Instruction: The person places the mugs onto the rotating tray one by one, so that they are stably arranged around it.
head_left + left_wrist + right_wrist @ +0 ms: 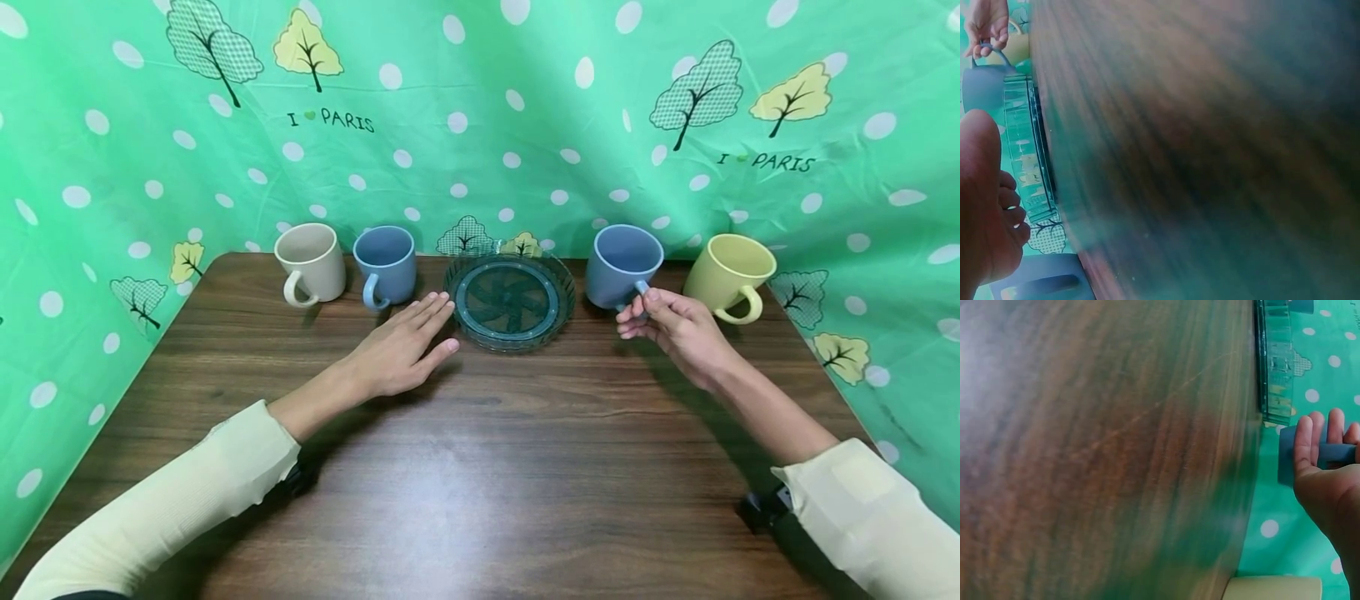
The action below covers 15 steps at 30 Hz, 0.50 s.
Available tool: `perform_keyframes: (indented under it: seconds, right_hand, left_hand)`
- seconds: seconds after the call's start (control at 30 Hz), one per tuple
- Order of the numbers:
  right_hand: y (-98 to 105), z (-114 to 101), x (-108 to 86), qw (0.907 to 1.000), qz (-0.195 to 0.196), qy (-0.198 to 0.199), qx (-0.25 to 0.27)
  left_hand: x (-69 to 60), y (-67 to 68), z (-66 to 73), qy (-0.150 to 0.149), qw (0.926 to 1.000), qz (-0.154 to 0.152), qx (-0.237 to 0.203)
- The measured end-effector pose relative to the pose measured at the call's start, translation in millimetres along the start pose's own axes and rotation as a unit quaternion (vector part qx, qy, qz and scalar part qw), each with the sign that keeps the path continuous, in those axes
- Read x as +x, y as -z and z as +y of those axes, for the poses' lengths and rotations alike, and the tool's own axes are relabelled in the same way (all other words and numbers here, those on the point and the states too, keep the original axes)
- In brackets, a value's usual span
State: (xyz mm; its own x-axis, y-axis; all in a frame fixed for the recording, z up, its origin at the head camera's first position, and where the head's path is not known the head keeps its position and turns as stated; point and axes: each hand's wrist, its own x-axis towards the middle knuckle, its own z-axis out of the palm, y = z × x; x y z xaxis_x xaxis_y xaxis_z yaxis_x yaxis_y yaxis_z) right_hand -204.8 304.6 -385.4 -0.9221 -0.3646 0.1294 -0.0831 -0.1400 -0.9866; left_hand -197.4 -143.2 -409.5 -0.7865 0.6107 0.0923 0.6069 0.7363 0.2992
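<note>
- Blue mug (618,265) just above the wooden table (465,467), near the far edge, right of centre; handle (1338,453) pinched by right hand (682,332).
- Left hand (397,350) released, fingers (433,317) straight, just beside a see-through dish (506,296) midway along that edge.
- Yellow mug (718,273) near far right corner; white mug (318,268) near far left, second blue mug (390,271) beside it.

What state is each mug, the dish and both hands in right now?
White mug: upright, unheld
Left blue mug: upright, unheld
Clear dish: lying flat on the table
Right blue mug: held, looks raised off the table
Yellow mug: upright, unheld
Left hand: fingers extended beside the dish
Right hand: gripping the right blue mug's handle
</note>
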Motion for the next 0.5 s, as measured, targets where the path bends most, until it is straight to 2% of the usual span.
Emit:
perform_keyframes:
  seconds: [0.23, 0.5]
  right_hand:
    - [-4.7, -6.0, 4.1, 0.9998, -0.013, 0.004, -0.013]
    - [-9.6, -10.5, 8.3, 0.9994, -0.024, 0.005, -0.023]
  left_hand:
    - [-0.8, 3.8, 1.8, 0.0, 0.9999, -0.011, 0.005]
    - [1.6, 6.6, 1.2, 0.013, 0.9996, -0.024, 0.007]
